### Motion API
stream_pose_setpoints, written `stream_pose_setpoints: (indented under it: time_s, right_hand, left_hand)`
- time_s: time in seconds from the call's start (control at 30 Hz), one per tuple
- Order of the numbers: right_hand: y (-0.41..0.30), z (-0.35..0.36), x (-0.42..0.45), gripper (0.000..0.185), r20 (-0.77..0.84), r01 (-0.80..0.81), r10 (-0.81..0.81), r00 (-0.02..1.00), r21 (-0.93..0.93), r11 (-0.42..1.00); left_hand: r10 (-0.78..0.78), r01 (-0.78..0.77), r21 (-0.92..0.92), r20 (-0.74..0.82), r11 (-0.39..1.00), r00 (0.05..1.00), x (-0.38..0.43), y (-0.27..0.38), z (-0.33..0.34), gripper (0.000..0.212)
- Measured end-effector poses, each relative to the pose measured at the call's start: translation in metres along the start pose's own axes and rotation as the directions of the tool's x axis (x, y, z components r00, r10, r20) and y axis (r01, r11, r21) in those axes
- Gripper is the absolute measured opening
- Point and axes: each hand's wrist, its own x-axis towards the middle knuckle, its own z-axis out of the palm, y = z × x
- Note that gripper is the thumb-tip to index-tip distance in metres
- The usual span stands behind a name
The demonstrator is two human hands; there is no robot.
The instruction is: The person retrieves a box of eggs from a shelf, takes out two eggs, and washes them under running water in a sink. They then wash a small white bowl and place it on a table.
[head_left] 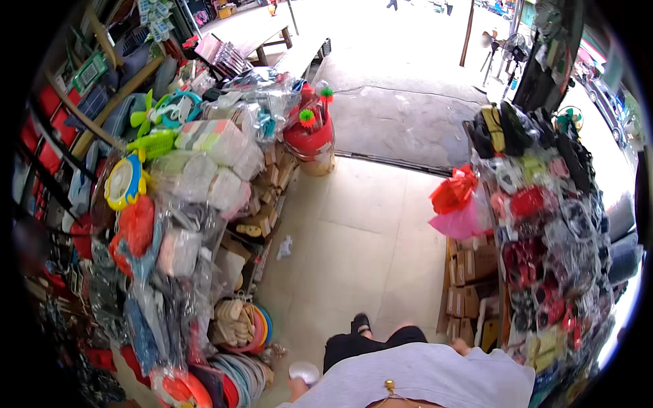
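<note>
Low in the view, my left hand [297, 388] holds a small round white object [304, 373], perhaps a bowl, at my left side. Beside it are stacked coiled hoses or rings [237, 380] and a bundle of knit work gloves [232, 324] resting in coloured basins [260, 326]. My right hand [460, 346] hangs at my right side, close to the lower shelf of cardboard boxes [463, 301]. My sleeve and the low angle hide most of its fingers, so its grip is unclear.
Plastic-wrapped goods [214, 188] crowd the left stand; bagged shoes [528, 255] cover the right one. A red bucket with brushes [308, 137] stands at the aisle's far left. Red and pink plastic bags [456, 204] hang over the right edge. Scrap litter [284, 247] lies on the tiled floor [352, 245].
</note>
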Motion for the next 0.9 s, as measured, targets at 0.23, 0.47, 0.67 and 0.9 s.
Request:
stream_pose_setpoints:
  time_s: [0.23, 0.47, 0.67, 0.9]
  right_hand:
    - [-0.056, -0.071, 0.087, 0.031, -0.025, -0.305, 0.321, 0.947, 0.251, 0.919]
    - [-0.190, -0.301, 0.349, 0.023, -0.418, 0.216, -0.082, 0.905, 0.284, 0.934]
    - [-0.436, -0.621, 0.582, 0.029, -0.398, 0.370, -0.049, 0.916, 0.791, 0.487]
    - [-0.586, -0.785, 0.795, 0.019, -0.374, 0.412, -0.176, 0.911, 0.788, 0.458]
  left_hand:
    - [0.339, -0.344, -0.016, 0.209, 0.939, 0.917, 0.142, 0.229, 0.297, 0.059]
    - [-0.081, 0.098, -0.121, 0.137, 0.988, 0.987, 0.114, 0.326, 0.532, 0.054]
    - [-0.040, 0.086, 0.229, -0.200, 0.970, 0.979, 0.162, 0.281, 0.566, 0.048]
    - [-0.329, 0.308, -0.123, -0.228, 0.943, 0.916, 0.181, 0.380, 0.728, 0.049]
